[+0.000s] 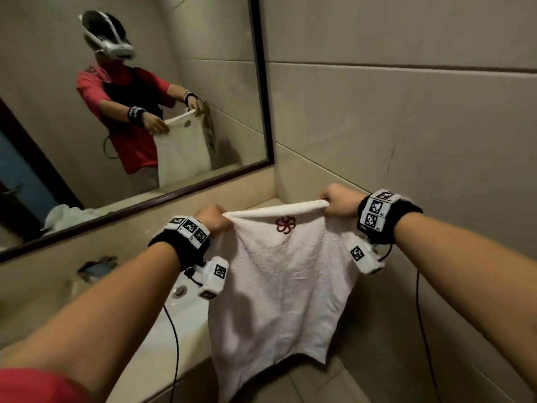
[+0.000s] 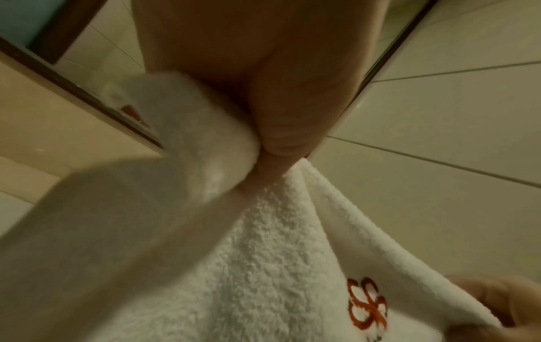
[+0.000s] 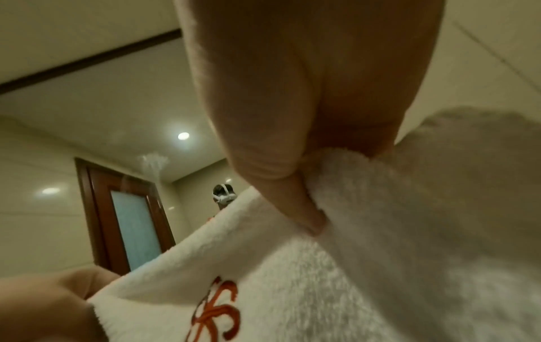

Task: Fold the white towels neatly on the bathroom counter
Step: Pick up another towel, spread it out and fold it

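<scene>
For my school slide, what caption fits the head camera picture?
Two hands hold a white terry towel with a red flower emblem stretched above the beige bathroom counter.

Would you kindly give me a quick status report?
Left hand and right hand pinch towel top corners. Towel hanging, unfolded, above counter. Nothing in the way.

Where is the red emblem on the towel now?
In the head view, the red emblem sits just under the white towel's top edge, between the left hand and right hand gripping it.
</scene>
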A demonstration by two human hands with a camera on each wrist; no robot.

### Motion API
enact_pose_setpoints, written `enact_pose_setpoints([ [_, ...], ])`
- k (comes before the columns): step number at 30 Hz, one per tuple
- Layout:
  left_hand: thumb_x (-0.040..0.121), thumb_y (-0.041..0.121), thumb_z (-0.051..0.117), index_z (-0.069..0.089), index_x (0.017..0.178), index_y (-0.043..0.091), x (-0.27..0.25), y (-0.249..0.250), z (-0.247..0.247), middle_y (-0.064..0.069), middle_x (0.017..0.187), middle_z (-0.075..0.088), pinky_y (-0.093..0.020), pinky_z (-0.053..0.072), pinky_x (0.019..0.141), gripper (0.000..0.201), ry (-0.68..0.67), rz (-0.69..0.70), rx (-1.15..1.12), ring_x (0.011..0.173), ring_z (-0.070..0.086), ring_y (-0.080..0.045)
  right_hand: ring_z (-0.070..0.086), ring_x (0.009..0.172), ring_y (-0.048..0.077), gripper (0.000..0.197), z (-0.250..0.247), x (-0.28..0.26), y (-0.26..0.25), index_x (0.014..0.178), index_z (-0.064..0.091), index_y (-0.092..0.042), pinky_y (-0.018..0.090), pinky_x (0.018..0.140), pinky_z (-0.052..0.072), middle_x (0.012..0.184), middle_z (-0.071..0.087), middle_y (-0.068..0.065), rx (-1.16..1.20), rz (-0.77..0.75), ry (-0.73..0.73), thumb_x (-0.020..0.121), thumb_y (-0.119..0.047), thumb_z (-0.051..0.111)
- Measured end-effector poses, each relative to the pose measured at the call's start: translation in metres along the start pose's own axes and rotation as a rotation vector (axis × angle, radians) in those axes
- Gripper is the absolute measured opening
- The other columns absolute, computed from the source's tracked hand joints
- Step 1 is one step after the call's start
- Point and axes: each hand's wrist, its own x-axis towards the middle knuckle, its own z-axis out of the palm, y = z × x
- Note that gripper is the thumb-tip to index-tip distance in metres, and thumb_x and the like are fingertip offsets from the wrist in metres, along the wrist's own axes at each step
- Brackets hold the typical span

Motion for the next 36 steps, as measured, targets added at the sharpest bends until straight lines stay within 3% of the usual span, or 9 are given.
enact_pose_setpoints([
  [2, 0.084, 0.02, 0.063, 0.063, 0.069, 0.013, 0.007, -0.017, 0.01, -0.011, 0.073, 0.065, -0.027, 0.044, 0.064, 0.016, -0.011, -0.009, 0.025, 0.075, 0.063, -0.023, 0.062, 0.074, 0.028, 0.003, 0.015, 0.011, 0.004, 0.077, 0.064, -0.012, 0.027, 0.059, 0.041, 0.076, 0.063, 0.011, -0.064, 0.018, 0.034, 0.078, -0.015, 0.065],
  [4, 0.083, 0.017, 0.064, 0.069, 0.075, 0.012, 0.013, -0.032, 0.018, -0.014, 0.082, 0.07, -0.029, 0.047, 0.068, 0.01, 0.003, 0.002, 0.049, 0.083, 0.067, -0.026, 0.065, 0.077, 0.03, 0.014, 0.027, 0.024, 0.007, 0.08, 0.068, -0.014, 0.03, 0.063, 0.045, 0.079, 0.066, 0.011, -0.134, 0.068, 0.083, 0.074, -0.026, 0.072],
  [9, 0.073, 0.014, 0.072, 0.072, 0.08, 0.014, 0.03, -0.061, 0.034, -0.013, 0.082, 0.072, -0.031, 0.05, 0.068, 0.006, -0.002, 0.046, 0.081, 0.084, 0.068, -0.029, 0.065, 0.085, 0.033, 0.027, 0.049, 0.053, 0.011, 0.081, 0.068, -0.016, 0.035, 0.077, 0.051, 0.088, 0.069, 0.011, -0.178, 0.197, 0.134, 0.075, -0.042, 0.071],
  [12, 0.063, 0.02, 0.085, 0.069, 0.076, 0.015, 0.044, -0.075, 0.041, -0.007, 0.072, 0.069, -0.029, 0.049, 0.062, 0.021, -0.06, 0.046, 0.052, 0.071, 0.065, -0.023, 0.065, 0.089, 0.035, 0.018, 0.063, 0.067, 0.01, 0.087, 0.07, -0.014, 0.033, 0.071, 0.047, 0.091, 0.069, 0.014, -0.092, 0.242, 0.112, 0.083, -0.031, 0.066],
  [14, 0.059, 0.026, 0.089, 0.067, 0.073, 0.015, 0.057, -0.084, 0.044, -0.001, 0.065, 0.065, -0.026, 0.045, 0.057, 0.028, -0.105, 0.037, 0.002, 0.061, 0.058, -0.016, 0.067, 0.083, 0.034, 0.011, 0.072, 0.079, 0.009, 0.085, 0.068, -0.01, 0.033, 0.069, 0.052, 0.085, 0.07, 0.016, 0.005, 0.304, 0.102, 0.083, -0.02, 0.062],
  [18, 0.064, 0.028, 0.086, 0.063, 0.069, 0.014, 0.086, -0.1, 0.044, 0.0, 0.056, 0.059, -0.024, 0.04, 0.051, 0.027, -0.178, 0.036, -0.149, 0.051, 0.052, -0.014, 0.068, 0.075, 0.032, 0.003, 0.084, 0.109, 0.007, 0.078, 0.059, -0.011, 0.035, 0.07, 0.056, 0.081, 0.071, 0.016, 0.109, 0.384, 0.129, 0.079, -0.008, 0.06],
  [22, 0.072, 0.026, 0.079, 0.065, 0.069, 0.014, 0.116, -0.12, 0.04, 0.0, 0.055, 0.056, -0.025, 0.038, 0.053, 0.019, -0.209, 0.029, -0.248, 0.051, 0.049, -0.016, 0.063, 0.09, 0.035, 0.006, 0.079, 0.141, -0.001, 0.087, 0.063, -0.013, 0.031, 0.071, 0.044, 0.095, 0.068, 0.016, 0.054, 0.322, 0.223, 0.081, -0.01, 0.063],
  [29, 0.082, 0.017, 0.072, 0.061, 0.066, 0.016, 0.162, -0.149, 0.028, 0.003, 0.055, 0.054, -0.024, 0.037, 0.053, 0.02, -0.19, -0.013, -0.312, 0.051, 0.046, -0.015, 0.062, 0.085, 0.035, 0.005, 0.084, 0.182, -0.011, 0.08, 0.062, -0.012, 0.029, 0.068, 0.04, 0.084, 0.066, 0.015, 0.148, 0.309, 0.36, 0.081, -0.014, 0.066],
  [36, 0.084, 0.023, 0.07, 0.061, 0.079, 0.016, 0.187, -0.162, 0.028, 0.0, 0.073, 0.061, -0.023, 0.041, 0.063, 0.012, -0.062, -0.036, -0.139, 0.07, 0.058, -0.019, 0.06, 0.098, 0.037, 0.012, 0.096, 0.212, -0.02, 0.089, 0.068, 0.001, 0.035, 0.082, 0.044, 0.1, 0.066, 0.023, 0.18, 0.254, 0.408, 0.087, -0.007, 0.059],
])
